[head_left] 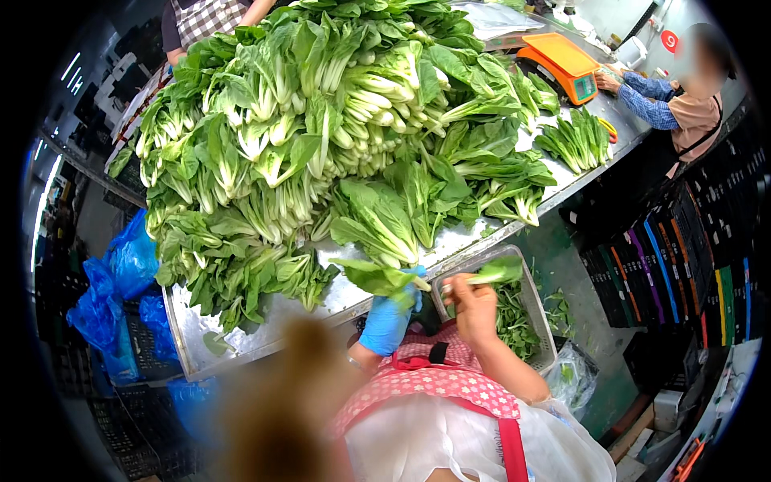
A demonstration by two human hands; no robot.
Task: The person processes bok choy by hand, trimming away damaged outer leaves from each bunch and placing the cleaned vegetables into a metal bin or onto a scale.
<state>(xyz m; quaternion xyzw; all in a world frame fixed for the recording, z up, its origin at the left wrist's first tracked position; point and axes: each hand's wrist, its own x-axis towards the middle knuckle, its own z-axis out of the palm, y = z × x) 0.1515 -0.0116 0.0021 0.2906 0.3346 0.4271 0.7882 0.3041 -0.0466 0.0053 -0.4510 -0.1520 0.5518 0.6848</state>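
Note:
My left hand (389, 318), in a blue glove, is closed around a small head of bok choy (371, 278) at the metal table's front edge. Its leaves point left and the pale stem end points right. Just to the right, my bare right hand (474, 307) pinches a loose bok choy leaf (499, 271) over a grey plastic crate (540, 312). Green trimmings (514, 321) lie in that crate. Directly beyond my hands, a large pile of bok choy (321, 120) with green leaves and pale stalks covers much of the metal table (474, 241).
An orange scale (562, 60) stands at the far right, with a person (683, 112) reaching to it. Another person's checked apron (207, 20) shows at the far left. Blue plastic bags (116, 281) lie left; stacked dark crates (658, 265) line the right. A blurred brown shape hangs in the foreground.

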